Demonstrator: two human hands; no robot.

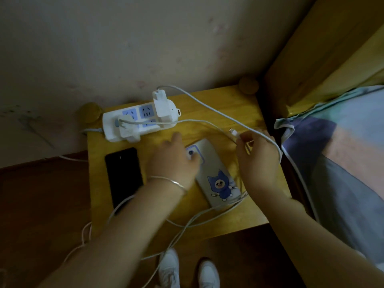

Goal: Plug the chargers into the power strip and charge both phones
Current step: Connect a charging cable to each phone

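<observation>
Wooden nightstand (232,100) against a plaster wall carries my white strip (141,119), long axis left-right, both blocky chargers (162,109) seated in it. My right hand (257,161) pinches a cable (209,104) just behind its plug (234,133), tip pointing up-left. My left hand (174,161) rests flat and unclenched on the cartoon-cased phone (218,179); a glossy black phone (124,175) lies left, loose cables looped around.

Right hand (256,156) pinching cable plug (234,133), left hand (174,161) on cartoon-case phone (216,177), both chargers in power strip (141,121)

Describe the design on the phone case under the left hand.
Head view: pale case with a blue cartoon cat-like figure.
</observation>
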